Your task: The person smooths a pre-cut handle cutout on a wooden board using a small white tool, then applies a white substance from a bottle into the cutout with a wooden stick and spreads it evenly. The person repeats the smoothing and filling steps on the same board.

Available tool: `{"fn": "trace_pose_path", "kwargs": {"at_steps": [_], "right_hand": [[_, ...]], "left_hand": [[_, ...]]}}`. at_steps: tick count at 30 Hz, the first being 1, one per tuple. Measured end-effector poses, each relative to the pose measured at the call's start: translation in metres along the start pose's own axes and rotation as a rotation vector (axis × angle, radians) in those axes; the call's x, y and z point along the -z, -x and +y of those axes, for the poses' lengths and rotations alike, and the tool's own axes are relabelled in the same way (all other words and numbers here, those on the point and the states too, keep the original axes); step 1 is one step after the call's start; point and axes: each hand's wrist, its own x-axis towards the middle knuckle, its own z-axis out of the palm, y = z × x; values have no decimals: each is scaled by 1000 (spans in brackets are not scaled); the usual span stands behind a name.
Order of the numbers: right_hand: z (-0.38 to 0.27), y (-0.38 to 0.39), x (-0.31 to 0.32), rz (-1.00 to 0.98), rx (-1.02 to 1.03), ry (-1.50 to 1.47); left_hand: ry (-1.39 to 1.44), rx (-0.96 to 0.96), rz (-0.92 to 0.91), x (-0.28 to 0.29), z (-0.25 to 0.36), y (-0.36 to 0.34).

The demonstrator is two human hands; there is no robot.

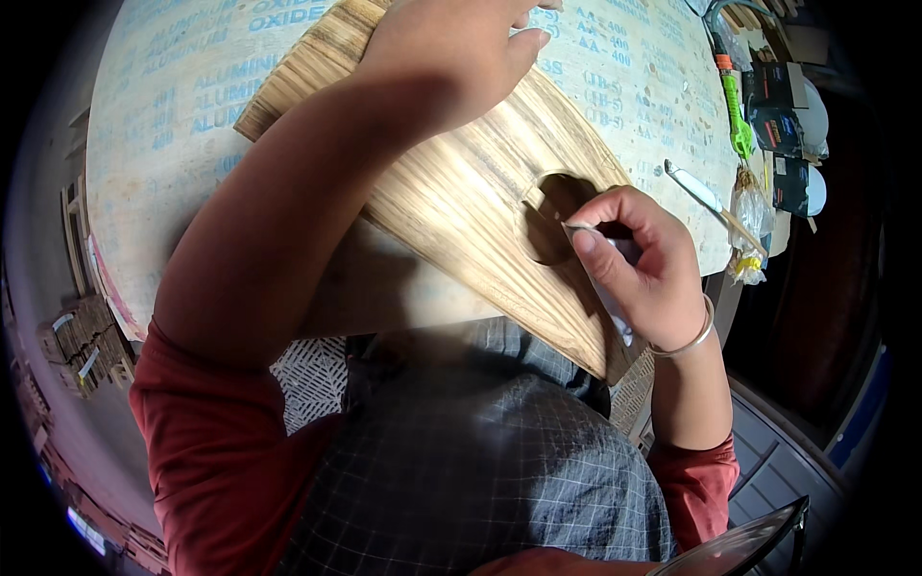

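A flat wooden board (461,182) with bold brown grain lies slantwise on the table, its near right corner reaching past the table edge toward my body. Toward its right end is a round cut-out (547,226). My right hand (639,259) is at the cut-out's right side, thumb and fingers pinching a folded piece of sandpaper (615,309); its pale back shows below the palm. My left hand (451,58) bears on the board's far part, with thumb and fingers bent over the far edge. The upper frame edge cuts off some of those fingers.
Printed pale sheeting covers the table (182,106). At the right lie a white-handled tool (693,184), a bright green tool (737,115), a clear plastic bag (751,216) and dark boxes (776,106). Stacked wood pieces (91,336) are at the lower left.
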Motion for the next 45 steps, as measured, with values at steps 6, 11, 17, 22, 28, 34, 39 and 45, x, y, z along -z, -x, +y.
{"fn": "trace_pose_path", "kwargs": {"at_steps": [6,11,17,22,28,34,39,45], "right_hand": [[9,4,-1,96,27,-50],[22,42,7,273,-61,-261],[40,93,15,313,43,-149],[57,122,12,288,124,-200],[58,124,5,216,370,15],[73,146,6,285,398,53],[89,162,8,333,382,-3],[101,167,10,370,364,18]], "left_hand": [[6,-184,174,-15,-19,-1],[-186,-288,157,-16,-18,-1],[-264,-389,75,-32,7,69],[-368,-313,-39,-40,36,140],[-330,-401,-131,-41,44,144],[-689,-531,-266,-20,44,118],[-709,-564,-197,-42,52,133],[-482,-342,-6,-116,100,146]]}}
